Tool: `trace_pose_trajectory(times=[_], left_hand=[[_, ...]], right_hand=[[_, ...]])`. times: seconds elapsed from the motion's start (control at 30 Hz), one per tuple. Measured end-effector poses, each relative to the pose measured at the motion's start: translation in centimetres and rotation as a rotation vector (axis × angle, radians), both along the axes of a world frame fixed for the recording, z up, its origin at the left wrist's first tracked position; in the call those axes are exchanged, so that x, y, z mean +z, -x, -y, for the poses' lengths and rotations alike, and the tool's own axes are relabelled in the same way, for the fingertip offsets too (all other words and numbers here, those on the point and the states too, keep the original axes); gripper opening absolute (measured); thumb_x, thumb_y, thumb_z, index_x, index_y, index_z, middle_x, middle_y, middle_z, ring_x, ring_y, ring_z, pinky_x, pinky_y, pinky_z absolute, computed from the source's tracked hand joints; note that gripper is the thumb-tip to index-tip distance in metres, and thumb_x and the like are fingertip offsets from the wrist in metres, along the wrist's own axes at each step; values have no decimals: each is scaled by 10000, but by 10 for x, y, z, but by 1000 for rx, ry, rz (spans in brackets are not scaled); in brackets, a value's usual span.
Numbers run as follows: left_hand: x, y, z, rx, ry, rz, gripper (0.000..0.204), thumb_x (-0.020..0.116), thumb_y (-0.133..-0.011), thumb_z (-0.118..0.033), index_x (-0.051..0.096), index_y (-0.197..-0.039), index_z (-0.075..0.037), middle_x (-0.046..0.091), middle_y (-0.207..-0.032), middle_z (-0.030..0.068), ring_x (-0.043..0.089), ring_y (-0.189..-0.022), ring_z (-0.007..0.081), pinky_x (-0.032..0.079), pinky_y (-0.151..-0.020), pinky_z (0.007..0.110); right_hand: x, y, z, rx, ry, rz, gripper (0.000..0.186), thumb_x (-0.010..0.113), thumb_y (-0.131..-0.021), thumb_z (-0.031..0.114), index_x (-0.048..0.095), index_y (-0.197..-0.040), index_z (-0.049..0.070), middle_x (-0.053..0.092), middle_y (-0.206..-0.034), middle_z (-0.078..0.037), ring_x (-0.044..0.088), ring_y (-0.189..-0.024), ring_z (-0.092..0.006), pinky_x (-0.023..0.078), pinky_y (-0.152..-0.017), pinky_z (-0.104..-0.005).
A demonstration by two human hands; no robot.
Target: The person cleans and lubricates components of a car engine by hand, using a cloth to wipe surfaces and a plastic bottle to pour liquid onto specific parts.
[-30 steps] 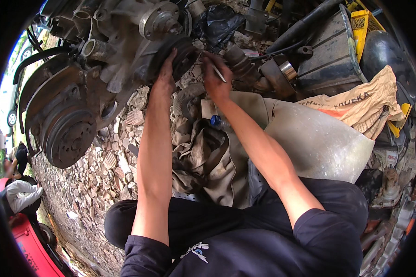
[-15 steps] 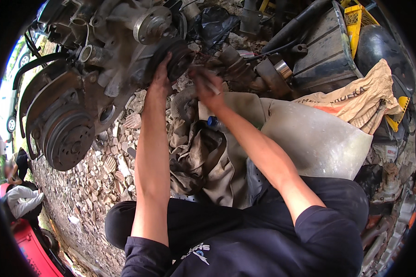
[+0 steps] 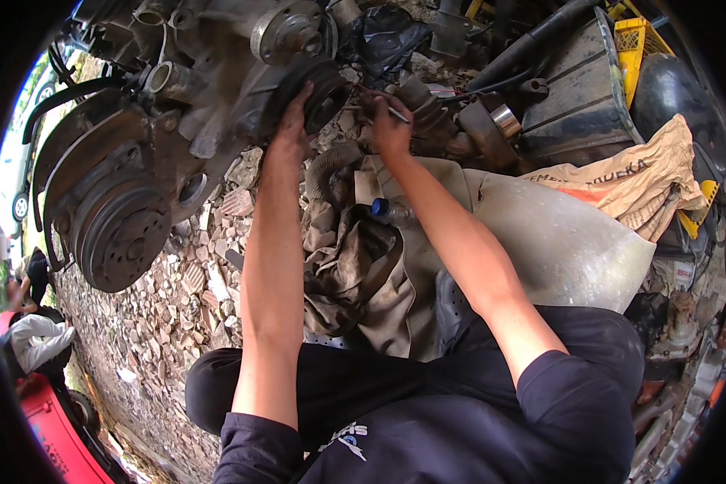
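Note:
My left hand (image 3: 292, 133) is closed on the near rim of a dark, greasy pulley-like wheel (image 3: 328, 103), with the thumb up along its edge. This wheel is part of a large dirty engine or axle assembly (image 3: 210, 97). To its right, my right hand (image 3: 390, 129) is closed round a thin pale metal tool (image 3: 398, 114), one end of which sticks out past the fingers. A small gap separates this hand from the wheel. What the tool's other end looks like is hidden.
A brake drum-like disc (image 3: 129, 242) hangs at left over broken rubble (image 3: 177, 323). Before me lie dirty cloth (image 3: 347, 282), a blue-capped bottle (image 3: 391, 211) and a pale sheet (image 3: 565, 234). A paper sack (image 3: 621, 181) and a yellow crate (image 3: 633, 52) are at right. People and a red vehicle (image 3: 52, 427) appear far left.
My right hand has moved a little to the right and away from the wheel, still with the tool. The left hand keeps its grip on the rim. The view has shifted slightly.

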State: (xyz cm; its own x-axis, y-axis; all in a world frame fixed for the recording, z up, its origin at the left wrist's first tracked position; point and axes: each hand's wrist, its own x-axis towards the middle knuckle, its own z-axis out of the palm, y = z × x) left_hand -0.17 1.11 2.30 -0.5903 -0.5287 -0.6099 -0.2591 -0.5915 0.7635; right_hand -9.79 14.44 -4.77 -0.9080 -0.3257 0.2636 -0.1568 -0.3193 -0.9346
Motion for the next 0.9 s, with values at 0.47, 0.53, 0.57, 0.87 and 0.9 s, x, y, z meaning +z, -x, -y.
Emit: trace_pose_trajectory(times=[0.47, 0.53, 0.57, 0.87, 0.9], left_hand=[[-23, -9, 16, 47, 46, -52, 730, 665, -742, -634, 541, -1291, -170, 584, -1260, 43, 481, -1208, 232, 235, -1059, 516], [-20, 5, 7, 23, 26, -59, 689, 658, -758, -617, 559, -1271, -168, 599, -1236, 43, 506, -1176, 215, 281, -1039, 490], [-17, 4, 5, 30, 28, -39, 677, 656, -763, -606, 560, -1269, -166, 598, -1237, 44, 509, -1169, 210, 301, -1028, 480], [-20, -8, 13, 26, 143, -141, 712, 653, -749, -576, 527, -1304, -148, 542, -1299, 52, 482, -1177, 247, 316, -1018, 482], [-17, -2, 9, -13, 129, -174, 756, 658, -737, -599, 511, -1323, -145, 530, -1311, 55, 475, -1184, 252, 306, -1024, 482]], right_hand=[[-13, -42, -7, 89, -215, -673, 263, 664, -843, 116, 629, -1073, -9, 659, -931, -187, 636, -819, -383, 499, -748, -424], [-40, -17, -6, -41, -271, -831, 371, 680, -812, 96, 588, -1164, 24, 650, -997, -191, 627, -905, -361, 491, -792, -421], [-36, -15, -2, -91, -292, -907, 433, 688, -797, 87, 567, -1210, 40, 646, -1030, -193, 622, -948, -350, 487, -815, -420], [-24, -50, 8, 382, -163, -470, 336, 694, -778, 75, 599, -1099, 43, 614, -1056, -180, 600, -990, -338, 479, -846, -437], [-32, -35, 8, 256, -138, -626, 347, 698, -772, 78, 598, -1102, 42, 620, -1037, -174, 607, -974, -335, 482, -836, -435]])
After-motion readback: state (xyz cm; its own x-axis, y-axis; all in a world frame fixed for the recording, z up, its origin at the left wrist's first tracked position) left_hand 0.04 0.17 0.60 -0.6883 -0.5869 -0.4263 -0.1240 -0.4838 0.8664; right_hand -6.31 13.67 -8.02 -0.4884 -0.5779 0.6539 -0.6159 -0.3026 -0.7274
